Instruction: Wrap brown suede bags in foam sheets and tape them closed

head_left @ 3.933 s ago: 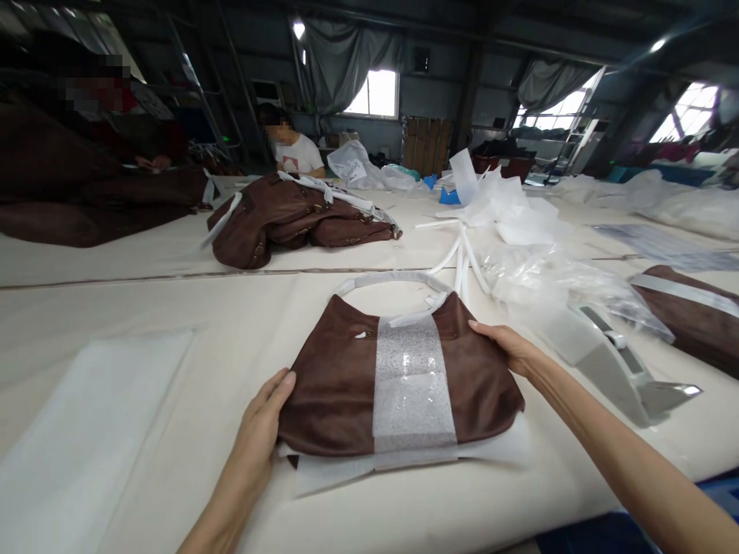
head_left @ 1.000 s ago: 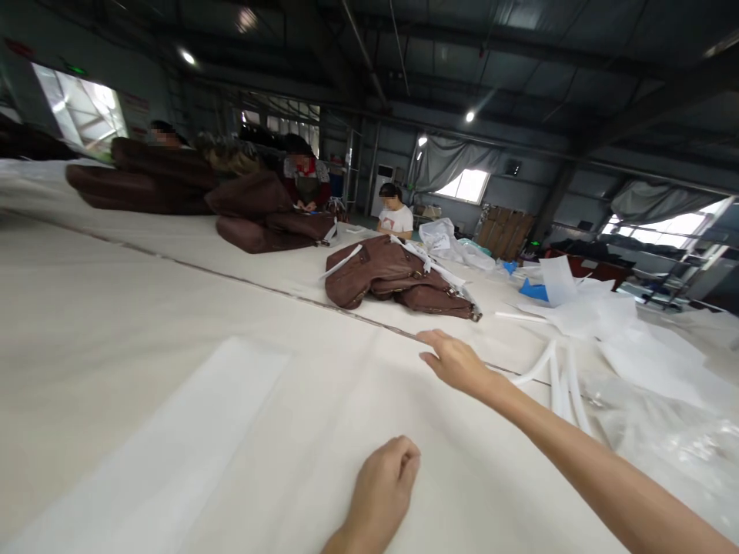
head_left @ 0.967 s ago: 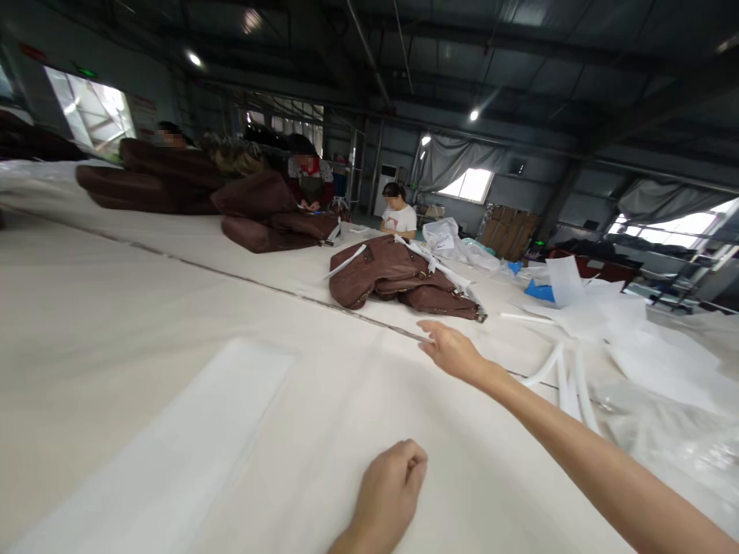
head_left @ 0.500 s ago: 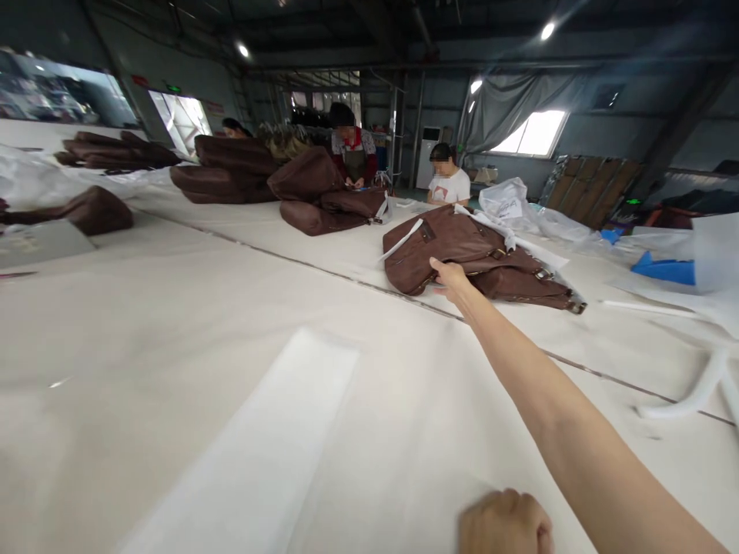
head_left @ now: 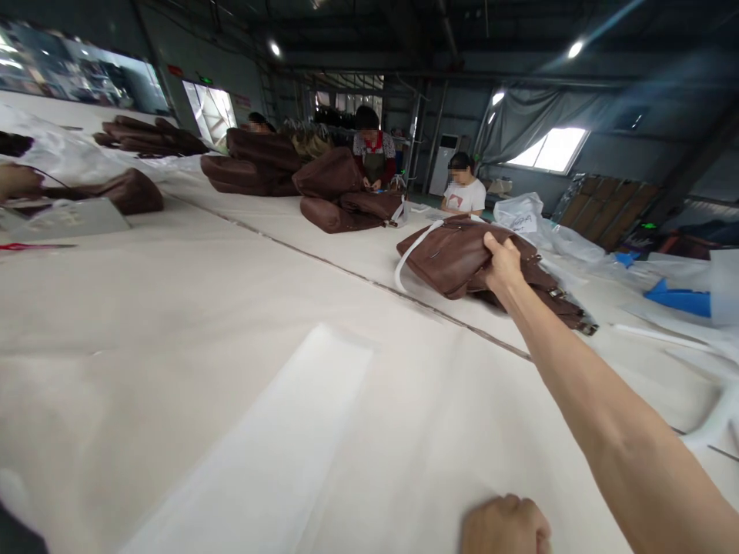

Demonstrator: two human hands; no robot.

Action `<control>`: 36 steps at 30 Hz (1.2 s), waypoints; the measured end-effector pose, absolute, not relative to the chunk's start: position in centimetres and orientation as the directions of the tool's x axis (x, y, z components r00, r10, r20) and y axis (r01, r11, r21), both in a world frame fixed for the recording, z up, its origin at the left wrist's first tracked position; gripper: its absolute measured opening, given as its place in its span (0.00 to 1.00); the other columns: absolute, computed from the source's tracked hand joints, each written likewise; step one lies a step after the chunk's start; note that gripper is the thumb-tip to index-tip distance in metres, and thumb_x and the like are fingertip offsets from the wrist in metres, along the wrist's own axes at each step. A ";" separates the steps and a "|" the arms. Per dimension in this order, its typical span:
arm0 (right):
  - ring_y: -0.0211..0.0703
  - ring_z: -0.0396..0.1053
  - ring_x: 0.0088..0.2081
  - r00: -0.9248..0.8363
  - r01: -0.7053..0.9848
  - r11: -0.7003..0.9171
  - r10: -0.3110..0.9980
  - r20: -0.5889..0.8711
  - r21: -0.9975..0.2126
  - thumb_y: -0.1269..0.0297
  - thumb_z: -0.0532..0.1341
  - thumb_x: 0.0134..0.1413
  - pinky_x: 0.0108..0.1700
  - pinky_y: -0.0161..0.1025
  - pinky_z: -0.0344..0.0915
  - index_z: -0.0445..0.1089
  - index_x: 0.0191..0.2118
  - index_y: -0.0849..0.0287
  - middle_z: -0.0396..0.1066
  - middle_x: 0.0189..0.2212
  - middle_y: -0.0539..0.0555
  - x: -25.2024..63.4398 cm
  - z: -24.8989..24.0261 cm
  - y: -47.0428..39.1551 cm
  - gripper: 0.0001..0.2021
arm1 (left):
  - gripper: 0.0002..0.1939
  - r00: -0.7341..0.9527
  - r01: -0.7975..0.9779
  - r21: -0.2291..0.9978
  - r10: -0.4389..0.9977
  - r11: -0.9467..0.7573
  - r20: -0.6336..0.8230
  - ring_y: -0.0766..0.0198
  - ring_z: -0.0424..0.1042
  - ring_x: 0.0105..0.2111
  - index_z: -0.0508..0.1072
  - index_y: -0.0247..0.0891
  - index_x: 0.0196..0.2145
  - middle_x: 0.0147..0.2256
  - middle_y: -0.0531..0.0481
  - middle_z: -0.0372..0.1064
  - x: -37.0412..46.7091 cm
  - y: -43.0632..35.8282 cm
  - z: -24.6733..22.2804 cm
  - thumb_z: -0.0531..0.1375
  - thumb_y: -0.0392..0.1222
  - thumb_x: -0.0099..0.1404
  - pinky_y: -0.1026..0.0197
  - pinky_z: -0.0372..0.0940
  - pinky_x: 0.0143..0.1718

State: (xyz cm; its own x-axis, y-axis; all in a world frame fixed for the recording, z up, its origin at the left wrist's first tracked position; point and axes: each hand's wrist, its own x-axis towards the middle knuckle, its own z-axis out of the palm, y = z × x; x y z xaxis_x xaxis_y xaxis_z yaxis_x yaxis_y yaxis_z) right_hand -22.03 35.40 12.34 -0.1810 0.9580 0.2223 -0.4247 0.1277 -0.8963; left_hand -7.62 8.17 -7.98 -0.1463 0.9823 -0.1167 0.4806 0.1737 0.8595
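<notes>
My right hand [head_left: 503,261], at the end of a stretched arm, grips the top side of a brown handbag [head_left: 442,258] that lies with other brown leather and metal buckles across the table. The thumb presses on the upper face; the other fingers are partly hidden behind the leather. A white wrapped strap [head_left: 412,250] loops off the bag's left side. At the bottom edge my left hand [head_left: 505,527] is curled into a fist resting on the table, with nothing visible in it. Left of that fist, a long translucent white sheet [head_left: 277,431] lies flat.
More brown bags [head_left: 332,188] stand in stacks across the pale table [head_left: 190,308]. Red scissors [head_left: 38,246] and a grey panel [head_left: 72,219] lie left, near another person's hand [head_left: 20,181]. Plastic bags [head_left: 523,215] and a blue piece [head_left: 678,296] lie right. Co-workers [head_left: 463,188] are behind.
My right hand has shifted from the bag's near edge up to its top side and closed on it. The bag has turned and tilted. The left fist stays put. The view has swung slightly left.
</notes>
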 end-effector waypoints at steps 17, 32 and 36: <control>0.59 0.76 0.46 0.091 -0.320 -0.223 0.960 -0.264 -0.921 0.55 0.73 0.37 0.50 0.56 0.73 0.77 0.36 0.54 0.80 0.37 0.56 23.1 3.1 12.1 0.16 | 0.14 -0.338 -0.654 0.757 0.890 0.011 -0.306 0.61 0.71 0.28 0.74 0.33 0.29 0.27 0.49 0.72 -12.3 6.4 -1.9 0.68 0.43 0.46 0.60 0.68 0.32; 0.56 0.74 0.50 -0.051 -0.476 -0.288 0.952 -0.300 -0.831 0.56 0.74 0.43 0.48 0.48 0.75 0.73 0.51 0.59 0.78 0.46 0.57 25.5 -2.4 6.8 0.28 | 0.27 -0.500 0.212 0.967 0.834 -0.144 0.234 0.50 0.66 0.53 0.71 0.39 0.51 0.49 0.44 0.71 -7.2 5.0 0.6 0.63 0.55 0.58 0.52 0.58 0.59; 0.54 0.72 0.52 -0.045 -0.502 -0.266 0.958 -0.282 -0.823 0.56 0.74 0.43 0.50 0.47 0.73 0.71 0.53 0.59 0.77 0.48 0.56 25.6 -3.1 6.9 0.29 | 0.27 -0.315 0.388 0.888 0.869 -0.249 0.381 0.51 0.56 0.63 0.69 0.39 0.57 0.59 0.44 0.64 -5.6 6.5 4.3 0.59 0.54 0.63 0.52 0.45 0.67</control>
